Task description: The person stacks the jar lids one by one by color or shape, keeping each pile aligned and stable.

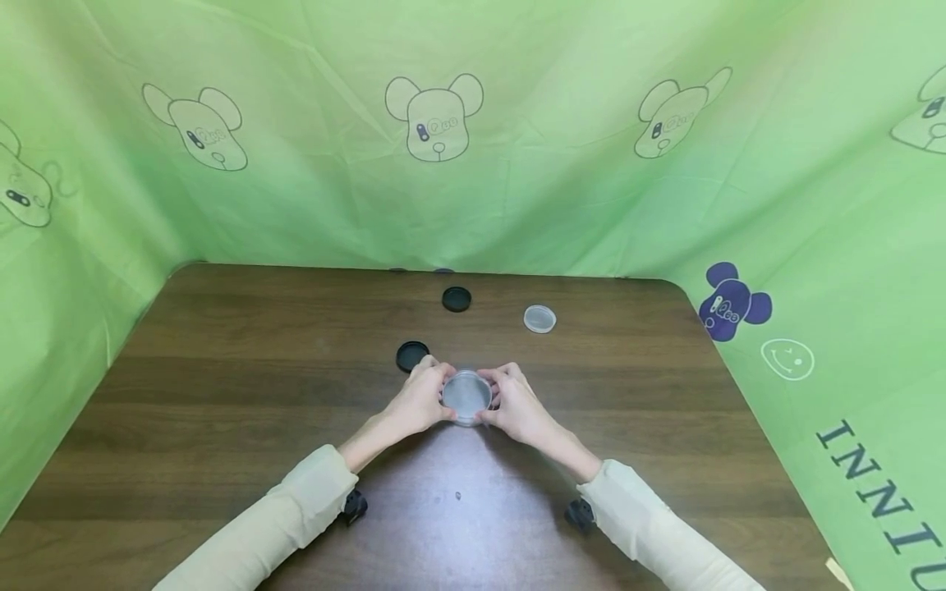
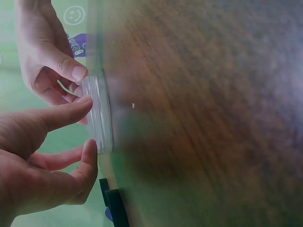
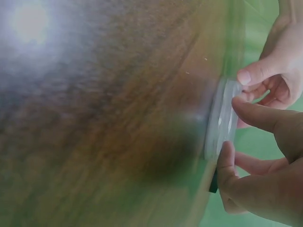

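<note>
A clear, round, shallow plastic dish (image 1: pixel 467 397) lies level between my two hands, close over the table. Its side shows stacked, ridged layers in the left wrist view, where the dish (image 2: pixel 98 113) stands edge-on. My left hand (image 1: pixel 420 400) grips the left rim, thumb at the near side and fingers toward the far side. Opposite it, my right hand (image 1: pixel 520 404) grips the right rim in the same way. Just beyond the left fingers sits a black round lid (image 1: pixel 411 357), partly overlapped by them in the head view.
Farther back on the brown wooden table (image 1: pixel 259 394) lie a second black round lid (image 1: pixel 456 299) and, to its right, a clear round lid (image 1: pixel 540 319). A green printed curtain (image 1: pixel 310 205) encloses the table's back and sides. A tiny speck (image 1: pixel 458 496) lies nearer me.
</note>
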`<state>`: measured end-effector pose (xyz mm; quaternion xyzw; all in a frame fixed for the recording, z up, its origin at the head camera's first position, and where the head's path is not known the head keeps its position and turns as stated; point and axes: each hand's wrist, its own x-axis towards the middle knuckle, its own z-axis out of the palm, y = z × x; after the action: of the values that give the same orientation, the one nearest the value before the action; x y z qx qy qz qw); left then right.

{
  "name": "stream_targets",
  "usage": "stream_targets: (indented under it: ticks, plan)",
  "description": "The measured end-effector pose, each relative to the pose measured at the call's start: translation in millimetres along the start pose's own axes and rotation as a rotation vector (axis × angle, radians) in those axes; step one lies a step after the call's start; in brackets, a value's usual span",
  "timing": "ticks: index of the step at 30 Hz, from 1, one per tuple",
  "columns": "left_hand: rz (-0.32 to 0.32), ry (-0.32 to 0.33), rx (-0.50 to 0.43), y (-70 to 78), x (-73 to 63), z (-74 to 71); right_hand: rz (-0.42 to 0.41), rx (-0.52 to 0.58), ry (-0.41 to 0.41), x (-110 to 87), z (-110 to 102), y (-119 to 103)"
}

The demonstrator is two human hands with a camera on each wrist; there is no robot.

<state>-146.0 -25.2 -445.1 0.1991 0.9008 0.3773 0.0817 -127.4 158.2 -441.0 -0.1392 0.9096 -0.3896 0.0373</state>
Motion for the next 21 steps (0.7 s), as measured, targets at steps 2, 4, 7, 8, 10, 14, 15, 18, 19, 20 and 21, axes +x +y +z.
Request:
stream_targets:
  ticks: [2,4,7,8,10,14,15,18,19,20,21]
  plan:
    - [0.010,-0.004,0.016,1.0,-0.2,0.0,0.013,-0.013,-0.009,0.4,-1.1,-0.4]
    - [0.012,-0.013,0.022,1.6,-0.7,-0.2,0.023,-0.016,-0.020,0.7,-1.8,-0.7]
    - [0.016,-0.018,0.032,2.6,-1.1,-1.5,0.034,-0.013,-0.031,1.5,-2.0,-0.9]
    - [0.013,-0.021,0.034,2.7,-0.9,-1.8,0.036,-0.010,-0.035,1.7,-2.1,-0.9]
    - [0.000,-0.030,0.033,2.8,0.1,-2.4,0.037,-0.009,-0.039,2.3,-2.4,-0.7]
    - [-0.016,-0.043,0.042,3.3,1.5,-1.9,0.040,-0.014,-0.044,2.5,-3.8,-0.4]
    - [-0.021,-0.045,0.039,3.6,1.8,-1.9,0.039,-0.015,-0.045,2.5,-4.1,-0.5]
    - [-0.031,-0.037,0.033,5.3,1.8,-2.3,0.035,-0.008,-0.048,2.6,-5.0,-0.9]
    - [-0.033,-0.034,0.031,5.9,1.8,-2.4,0.032,-0.003,-0.049,2.6,-5.3,-0.9]
    - [-0.033,-0.031,0.029,6.5,1.8,-2.4,0.031,0.002,-0.050,2.6,-5.5,-0.8]
    - [-0.034,-0.027,0.029,6.9,1.8,-2.3,0.027,0.006,-0.050,2.6,-5.6,-0.8]
